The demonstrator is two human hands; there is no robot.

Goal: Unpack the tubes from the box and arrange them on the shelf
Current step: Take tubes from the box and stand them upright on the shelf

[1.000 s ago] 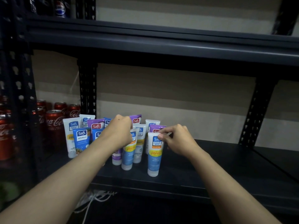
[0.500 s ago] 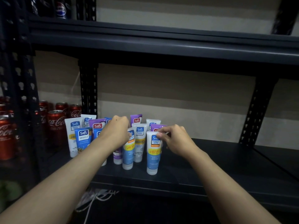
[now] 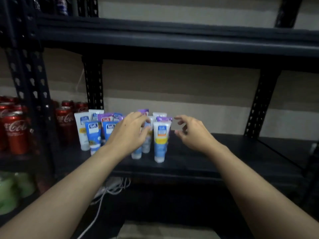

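Several Safi tubes (image 3: pixel 94 133) stand cap-down in a cluster on the dark shelf board (image 3: pixel 215 152), white, blue and purple. The front white-and-blue tube (image 3: pixel 161 140) stands upright by itself at the cluster's right edge. My left hand (image 3: pixel 128 135) hovers in front of the middle tubes with loosely bent fingers, covering some of them; whether it touches any tube I cannot tell. My right hand (image 3: pixel 193 133) is just right of the front tube, fingers spread and loosely curled, holding nothing. No box is in view.
Red cola cans (image 3: pixel 15 130) fill the neighbouring shelf bay on the left, behind a black perforated upright (image 3: pixel 94 83). Another upright (image 3: pixel 259 100) stands at the back right. An upper shelf (image 3: pixel 172 38) hangs overhead. White cables (image 3: pixel 110 188) lie below.
My right hand has let go of the front tube's top and moved right, fingers spread. My left hand has drawn back slightly from the middle tubes. The view shifted a little.
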